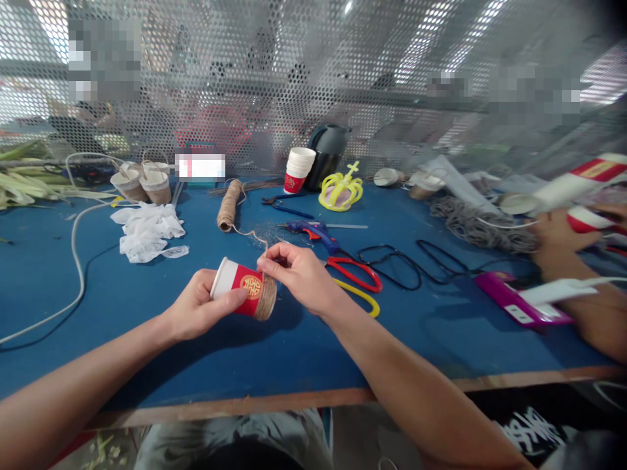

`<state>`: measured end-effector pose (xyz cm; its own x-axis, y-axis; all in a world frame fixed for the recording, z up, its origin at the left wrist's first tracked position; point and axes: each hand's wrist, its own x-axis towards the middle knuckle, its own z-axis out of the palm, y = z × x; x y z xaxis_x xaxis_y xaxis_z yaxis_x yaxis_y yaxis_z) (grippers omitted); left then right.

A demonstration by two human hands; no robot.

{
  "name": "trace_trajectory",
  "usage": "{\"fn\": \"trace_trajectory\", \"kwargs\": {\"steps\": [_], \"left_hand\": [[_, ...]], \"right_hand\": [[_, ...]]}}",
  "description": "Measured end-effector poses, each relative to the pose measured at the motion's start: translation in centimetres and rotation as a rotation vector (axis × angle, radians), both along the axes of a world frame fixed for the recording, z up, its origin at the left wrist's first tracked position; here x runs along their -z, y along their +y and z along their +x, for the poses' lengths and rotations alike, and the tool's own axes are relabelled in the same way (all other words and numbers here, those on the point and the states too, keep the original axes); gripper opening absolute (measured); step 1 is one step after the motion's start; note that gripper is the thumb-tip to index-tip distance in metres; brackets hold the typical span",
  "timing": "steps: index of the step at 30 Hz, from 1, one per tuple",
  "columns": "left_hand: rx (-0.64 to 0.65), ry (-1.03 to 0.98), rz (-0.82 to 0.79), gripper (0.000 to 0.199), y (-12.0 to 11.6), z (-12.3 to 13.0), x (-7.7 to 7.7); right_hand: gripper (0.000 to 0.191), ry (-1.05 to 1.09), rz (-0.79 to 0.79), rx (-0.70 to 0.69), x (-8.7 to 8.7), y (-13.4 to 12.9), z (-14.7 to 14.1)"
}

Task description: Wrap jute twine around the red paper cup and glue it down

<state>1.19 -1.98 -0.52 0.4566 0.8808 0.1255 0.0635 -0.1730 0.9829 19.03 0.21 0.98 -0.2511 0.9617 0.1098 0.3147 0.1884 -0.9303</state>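
A red and white paper cup [238, 282] lies tilted in my left hand [198, 305], its rim to the left and my thumb across the gold emblem. Brown twine [266, 297] is wound round the cup's base end. My right hand [298, 274] pinches the twine at the upper side of the wrapped part. From there the strand runs back to a twine roll [228, 206] on the blue table [196, 365]. Just beyond my right hand lies a blue glue gun [313, 232], and scissors with red and yellow handles [360, 273] are partly hidden behind my right wrist.
Stacked cups [298, 171], a dark thermos [330, 153] and a yellow crown-shaped piece [341, 190] stand at the back. White gloves [149, 230] and twine-wrapped cups [157, 187] are on the left. A purple power strip [519, 303], black cable and another person's arm [563, 261] occupy the right.
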Motion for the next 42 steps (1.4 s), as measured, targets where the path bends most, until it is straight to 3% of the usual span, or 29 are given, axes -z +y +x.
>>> {"fn": "trace_trajectory", "kwargs": {"steps": [10, 15, 28, 35, 38, 42], "left_hand": [[-0.003, 0.062, 0.227, 0.030, 0.1, -0.2, 0.0], [-0.008, 0.068, 0.248, 0.029, 0.1, -0.2, 0.1], [-0.059, -0.039, -0.062, 0.026, 0.0, 0.1, 0.0], [-0.261, -0.252, -0.361, 0.025, 1.3, 0.3, 0.2], [-0.355, -0.300, -0.462, 0.026, 1.8, 0.5, 0.1], [-0.328, -0.284, -0.473, 0.027, 1.8, 0.5, 0.3]], "right_hand": [[0.012, 0.014, -0.028, -0.007, -0.1, -0.1, 0.0], [0.013, -0.014, -0.015, -0.009, -0.1, -0.1, -0.1], [0.016, -0.057, -0.085, -0.008, 0.4, 0.3, -0.1], [0.029, -0.055, 0.038, 0.122, 1.0, 1.0, 0.3], [0.033, -0.033, -0.015, 0.046, 0.7, 0.4, 0.1], [0.030, -0.015, -0.093, -0.051, 0.8, -0.1, -0.4]]}}
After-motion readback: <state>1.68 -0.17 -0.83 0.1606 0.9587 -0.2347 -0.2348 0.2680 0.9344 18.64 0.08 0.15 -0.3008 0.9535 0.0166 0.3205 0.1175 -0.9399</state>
